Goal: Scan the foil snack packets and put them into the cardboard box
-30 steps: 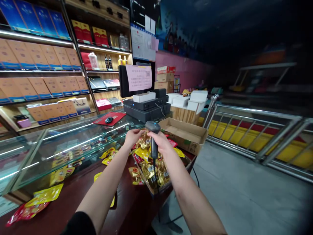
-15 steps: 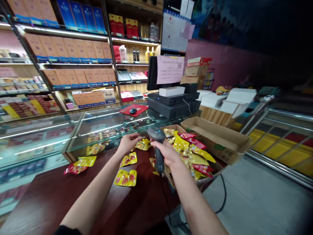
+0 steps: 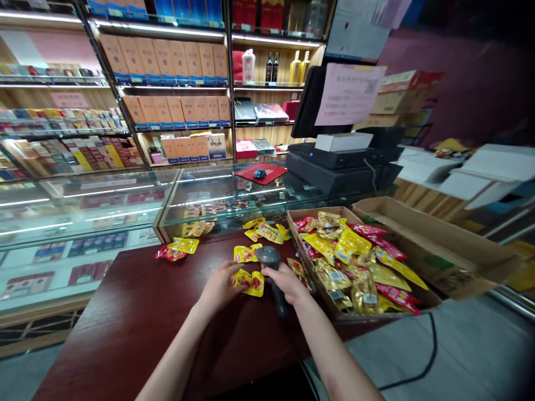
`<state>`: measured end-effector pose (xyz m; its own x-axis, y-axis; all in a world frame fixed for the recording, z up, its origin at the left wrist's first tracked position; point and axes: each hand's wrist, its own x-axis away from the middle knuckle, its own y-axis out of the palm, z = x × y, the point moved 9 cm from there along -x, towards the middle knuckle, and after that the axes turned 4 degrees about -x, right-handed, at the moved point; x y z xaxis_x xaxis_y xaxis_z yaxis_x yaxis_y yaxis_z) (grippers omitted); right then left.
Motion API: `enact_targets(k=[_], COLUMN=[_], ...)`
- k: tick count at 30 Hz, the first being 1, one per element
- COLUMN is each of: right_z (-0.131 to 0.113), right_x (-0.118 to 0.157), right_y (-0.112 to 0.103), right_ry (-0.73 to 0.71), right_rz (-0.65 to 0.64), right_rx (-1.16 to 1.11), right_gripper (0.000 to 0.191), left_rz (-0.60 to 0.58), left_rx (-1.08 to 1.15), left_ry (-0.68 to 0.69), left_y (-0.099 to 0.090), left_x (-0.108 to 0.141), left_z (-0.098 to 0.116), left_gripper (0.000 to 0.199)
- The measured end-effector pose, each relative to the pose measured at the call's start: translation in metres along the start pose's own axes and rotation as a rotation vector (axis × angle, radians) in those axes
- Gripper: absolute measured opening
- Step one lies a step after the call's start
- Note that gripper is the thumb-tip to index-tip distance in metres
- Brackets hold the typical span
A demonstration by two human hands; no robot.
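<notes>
Hands and packets at a shop counter (image 3: 146, 334); clock directions are taken from the near packet, with 12 pointing away from the person. The right hand (image 3: 286, 281) is closed around the scanner (image 3: 268, 256), which shows a blue light on top. The left hand (image 3: 219, 287) is partly open, its fingers over the left end of the near packet (image 3: 254, 284); whether it pinches the packet or only touches it cannot be told. The near packet lies flat on the counter, just beside the scanner. At 12 o'clock lies a second packet (image 3: 246, 253), and beyond it a small group (image 3: 270, 233) by the glass case (image 3: 169, 220). At 10 o'clock, well apart, is a red-and-yellow pair (image 3: 173, 249). At 3 o'clock stands the box (image 3: 307, 262), with a gold packet (image 3: 296, 268) outside its left wall. Progress, as judged: only a few packets are laid out singly or in small groups, while the box holds a mixed heap (image 3: 353, 245), so most appear left to handle. No visible mark tells which packets, if any, are scanned.
</notes>
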<state>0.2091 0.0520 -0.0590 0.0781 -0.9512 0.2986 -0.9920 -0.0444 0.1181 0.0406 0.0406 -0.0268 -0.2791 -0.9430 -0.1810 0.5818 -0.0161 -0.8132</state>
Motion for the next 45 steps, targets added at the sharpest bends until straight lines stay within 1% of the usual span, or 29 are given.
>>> enact_targets(k=[2, 4, 6, 9, 11, 12, 13, 15, 16, 18, 19, 21, 23, 26, 31, 35, 40, 43, 45], right_z=[0.009, 0.015, 0.013, -0.001, -0.013, -0.018, -0.024, -0.033, -0.036, -0.038, -0.039, -0.037, -0.034, -0.030, -0.023, -0.021, -0.029, -0.037, -0.041], right_x=[-0.001, 0.001, 0.003, 0.004, 0.002, 0.001, 0.001, -0.001, -0.001, 0.000, 0.001, 0.002, 0.004, 0.002, -0.009, -0.021, -0.028, -0.026, -0.022], right_y=[0.004, 0.009, 0.015, 0.023, 0.026, 0.028, 0.029, 0.032, 0.033, 0.036, 0.038, 0.044, 0.049, 0.054, 0.054, 0.049, 0.049, 0.049, 0.047], right_ry=[0.056, 0.112, 0.127, 0.087, 0.062, 0.050, 0.036, 0.012, 0.002, -0.004, -0.003, 0.001, 0.009, 0.020, 0.043, 0.030, 0.042, 0.008, -0.021], right_rz=[-0.028, -0.057, -0.097, -0.156, -0.190, -0.203, -0.213, -0.223, -0.225, -0.233, -0.242, -0.269, -0.302, -0.316, -0.281, -0.219, -0.169, -0.142, -0.107], right_rx=[-0.042, -0.096, -0.164, -0.303, -0.374, -0.391, -0.395, -0.385, -0.379, -0.368, -0.362, -0.344, -0.325, -0.316, -0.324, -0.265, -0.216, -0.210, -0.163], right_gripper=[0.023, 0.025, 0.025, 0.023, 0.023, 0.024, 0.024, 0.024, 0.024, 0.024, 0.024, 0.025, 0.027, 0.031, 0.029, 0.025, 0.024, 0.022, 0.021], left_rz=[-0.042, -0.085, -0.102, -0.075, -0.037, -0.021, -0.016, -0.058, -0.094, -0.166, -0.188, -0.214, -0.232, -0.269, -0.249, -0.275, -0.334, -0.314, -0.289], left_rx=[-0.028, -0.052, -0.044, 0.084, 0.218, 0.292, 0.380, 0.622, 0.766, 1.037, 1.135, 1.234, 1.250, 1.200, 1.050, 1.115, 1.185, 1.187, 1.203], left_ry=[0.072, 0.126, 0.153, 0.147, 0.066, -0.008, -0.097, -0.276, -0.350, -0.457, -0.498, -0.565, -0.607, -0.632, -0.598, -0.568, -0.612, -0.652, -0.674], left_y=[0.010, 0.017, 0.018, 0.008, -0.001, -0.005, -0.006, -0.002, 0.003, 0.011, 0.013, 0.014, 0.014, 0.016, 0.018, 0.022, 0.023, 0.020, 0.019], left_x=[0.006, 0.009, 0.009, 0.005, -0.002, -0.006, -0.009, -0.012, -0.013, -0.013, -0.013, -0.013, -0.013, -0.016, -0.030, -0.043, -0.053, -0.059, -0.062], left_z=[0.009, 0.018, 0.025, 0.028, 0.017, 0.006, -0.006, -0.030, -0.039, -0.047, -0.048, -0.050, -0.050, -0.052, -0.065, -0.066, -0.065, -0.073, -0.079], left_gripper=[0.063, 0.070, 0.066, 0.051, 0.037, 0.033, 0.033, 0.036, 0.036, 0.034, 0.033, 0.031, 0.031, 0.035, 0.040, 0.041, 0.038, 0.039, 0.041])
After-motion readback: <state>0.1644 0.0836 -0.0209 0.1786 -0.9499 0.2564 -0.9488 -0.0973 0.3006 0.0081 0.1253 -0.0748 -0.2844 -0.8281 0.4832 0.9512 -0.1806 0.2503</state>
